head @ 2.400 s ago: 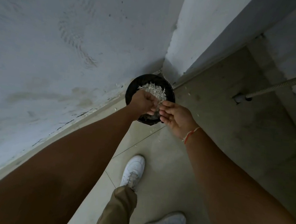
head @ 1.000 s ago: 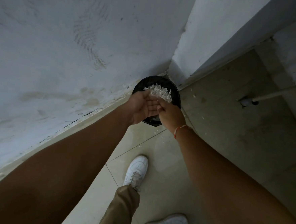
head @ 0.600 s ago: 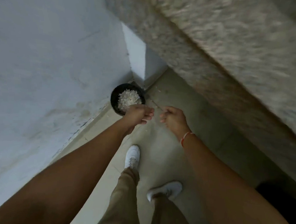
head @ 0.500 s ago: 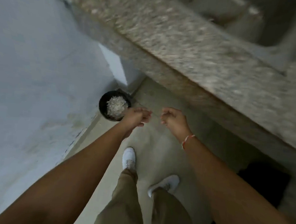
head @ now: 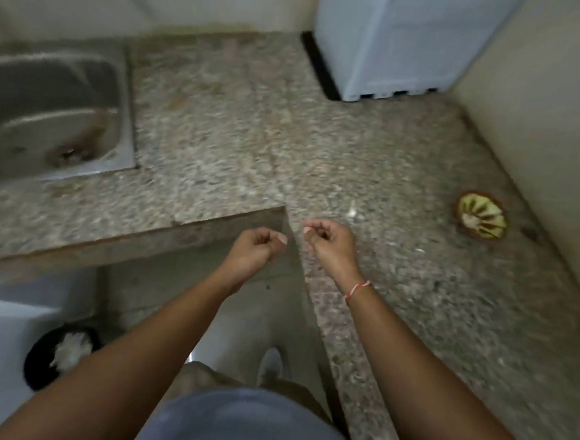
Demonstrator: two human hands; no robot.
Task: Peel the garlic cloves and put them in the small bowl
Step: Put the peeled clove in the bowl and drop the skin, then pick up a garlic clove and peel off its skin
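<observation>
From the head view I look down on an L-shaped speckled stone counter (head: 239, 140), and I place everything else by it. My left hand (head: 255, 250) hangs just off the counter's inner corner, over the floor gap, with its fingers curled loosely into the palm; I see nothing in it. My right hand (head: 328, 245) sits just beside it, over the counter's near edge, its fingers also curled in, thumb tip against the forefinger. Whether something small is pinched there I cannot tell, as the picture is blurred. The two hands are close but apart. A red-and-white thread bracelet (head: 357, 288) circles the right wrist.

I can make out no garlic clove and no small bowl for certain. A few pale flecks (head: 352, 211) lie on the counter just beyond the right hand.

A steel sink (head: 49, 106) is set into the counter's left end. A white boxy appliance (head: 404, 42) stands at its far corner against the wall. A round brown-rimmed yellow-green object (head: 482, 216) lies on the counter's right part, near the wall. Below the counter on the floor, at lower left, stands a black bin (head: 36, 367) holding white scraps (head: 70, 348).
</observation>
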